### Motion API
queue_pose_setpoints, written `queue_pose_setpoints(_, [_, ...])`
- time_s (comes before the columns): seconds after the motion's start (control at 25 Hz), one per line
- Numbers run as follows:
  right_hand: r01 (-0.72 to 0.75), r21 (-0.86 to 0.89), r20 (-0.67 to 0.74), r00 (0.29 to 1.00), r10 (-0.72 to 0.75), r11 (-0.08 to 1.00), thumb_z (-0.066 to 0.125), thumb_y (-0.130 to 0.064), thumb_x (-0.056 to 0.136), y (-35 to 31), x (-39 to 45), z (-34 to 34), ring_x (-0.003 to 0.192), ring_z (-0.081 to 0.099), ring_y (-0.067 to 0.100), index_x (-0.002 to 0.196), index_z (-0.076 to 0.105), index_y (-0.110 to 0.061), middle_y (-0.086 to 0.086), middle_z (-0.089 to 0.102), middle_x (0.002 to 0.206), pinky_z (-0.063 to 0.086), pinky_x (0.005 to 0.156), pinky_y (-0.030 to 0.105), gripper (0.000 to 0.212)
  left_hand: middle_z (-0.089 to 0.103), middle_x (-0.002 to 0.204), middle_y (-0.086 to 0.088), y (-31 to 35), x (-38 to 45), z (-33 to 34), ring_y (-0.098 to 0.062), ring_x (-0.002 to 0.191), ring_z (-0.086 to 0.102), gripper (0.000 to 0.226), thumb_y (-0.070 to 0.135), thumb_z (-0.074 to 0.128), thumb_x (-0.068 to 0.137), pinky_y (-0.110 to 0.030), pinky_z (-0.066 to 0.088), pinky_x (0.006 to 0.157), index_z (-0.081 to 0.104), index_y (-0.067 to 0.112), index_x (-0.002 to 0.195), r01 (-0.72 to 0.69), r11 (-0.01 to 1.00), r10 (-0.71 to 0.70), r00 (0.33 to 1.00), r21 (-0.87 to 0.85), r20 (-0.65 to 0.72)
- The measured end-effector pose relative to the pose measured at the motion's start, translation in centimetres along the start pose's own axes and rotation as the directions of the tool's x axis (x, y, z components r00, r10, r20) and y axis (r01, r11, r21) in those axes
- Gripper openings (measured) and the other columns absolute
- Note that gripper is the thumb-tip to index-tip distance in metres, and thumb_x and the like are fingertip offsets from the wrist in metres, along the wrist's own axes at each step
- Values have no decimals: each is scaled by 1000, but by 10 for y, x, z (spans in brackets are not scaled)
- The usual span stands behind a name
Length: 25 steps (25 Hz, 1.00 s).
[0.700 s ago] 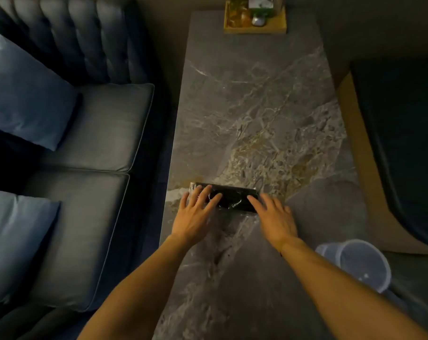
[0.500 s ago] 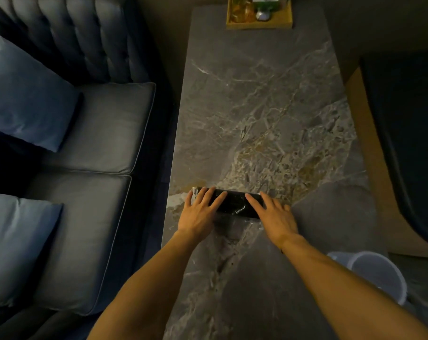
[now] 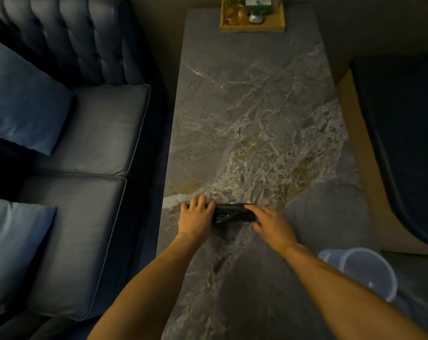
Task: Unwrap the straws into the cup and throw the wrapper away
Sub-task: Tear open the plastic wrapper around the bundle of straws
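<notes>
The pack of straws (image 3: 232, 213), dark and wrapped in shiny film, lies flat on the desk (image 3: 245, 106), with the left hand (image 3: 195, 217) curled over one end and the right hand (image 3: 271, 224) closing on the other; whether the fingers (image 3: 203, 203) already pinch the film or only rest on it cannot be told. To do this step well, I judge, one hand should pin the pack while the other gathers loose film at its end and tears there. The white bin (image 3: 367, 273) stands below the right forearm; no cup shows.
</notes>
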State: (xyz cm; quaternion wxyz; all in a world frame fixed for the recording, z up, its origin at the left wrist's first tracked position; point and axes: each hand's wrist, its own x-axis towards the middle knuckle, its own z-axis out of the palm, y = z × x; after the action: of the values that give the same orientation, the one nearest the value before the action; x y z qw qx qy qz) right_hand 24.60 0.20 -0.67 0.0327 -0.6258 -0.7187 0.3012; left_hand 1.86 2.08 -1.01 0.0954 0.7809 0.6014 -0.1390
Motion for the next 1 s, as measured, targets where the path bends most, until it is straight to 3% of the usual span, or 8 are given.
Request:
queue_pose_setpoints(0.24, [40, 317, -93, 996, -11, 948, 75, -22, 72, -23, -46, -12, 83, 63, 18, 105, 69, -27, 1, 66, 88, 54, 77, 37, 34, 55, 119, 1, -2, -48, -5, -26, 113, 54, 44, 39, 60, 82, -45, 32, 104, 50, 30, 124, -28, 983, 27, 1000, -182, -10])
queue_pose_setpoints(0.32, [104, 387, -151, 987, -48, 916, 80, -25, 71, -31, -65, -17, 83, 58, 14, 97, 71, -24, 1, 57, 88, 50, 76, 26, 27, 61, 116, 4, -3, -70, -10, -24, 108, 60, 38, 36, 60, 82, -40, 40, 96, 51, 32, 120, -37, 934, 39, 999, -355, 0])
queue_pose_setpoints(0.44, [86, 623, -177, 984, 33, 777, 82, -27, 72, -51, -91, -23, 92, 60, 11, 89, 68, -24, 1, 58, 98, 48, 81, 18, 22, 68, 105, 2, 1, -107, -22, -23, 94, 66, 48, 32, 65, 73, -36, 52, 78, 50, 34, 118, 23, 726, 106, 984, -688, 144])
queue_pose_setpoints(0.52, [17, 808, -123, 982, 141, 588, 82, -35, 69, -68, -106, -21, 93, 65, 14, 90, 67, -20, 5, 68, 99, 52, 83, 27, 30, 68, 92, 2, 10, -127, -25, -18, 80, 66, 44, 25, 69, 69, -36, 55, 72, 55, 31, 111, 111, 488, 148, 967, -866, 207])
queue_pose_setpoints(0.6, [-7, 892, -102, 971, 215, 453, 82, -47, 60, -83, -121, -15, 86, 66, 9, 94, 67, -18, 1, 73, 92, 54, 77, 25, 47, 70, 89, -1, 21, -147, -28, -16, 74, 68, 41, 15, 73, 72, -33, 56, 69, 58, 27, 109, 216, 274, 199, 941, -937, 275])
queue_pose_setpoints(0.8, [-13, 997, -5, 972, 236, 77, 86, -23, 58, -92, -148, 10, 96, 71, 20, 113, 62, -19, 7, 75, 104, 58, 79, 29, 60, 71, 113, -3, 41, -189, -20, -18, 103, 69, 54, 13, 75, 73, -33, 55, 91, 58, 27, 122, 350, 15, 252, 905, -937, 342])
queue_pose_setpoints(0.92, [-140, 990, 133, 969, 208, 20, 81, -21, 65, -93, -164, 33, 102, 70, 22, 116, 64, -14, 8, 75, 109, 58, 81, 29, 54, 70, 109, -6, 51, -206, -12, -17, 97, 69, 44, 10, 70, 81, -28, 54, 85, 58, 15, 124, 382, -55, 310, 885, -922, 348])
queue_pose_setpoints(1.0, [-197, 980, 190, 952, 238, 5, 79, -23, 69, -93, -173, 49, 103, 70, 23, 114, 65, -12, 9, 75, 109, 56, 87, 35, 49, 70, 108, -2, 54, -215, -5, -14, 96, 70, 38, 15, 67, 87, -22, 54, 80, 57, 13, 123, 369, -22, 322, 882, -929, 343])
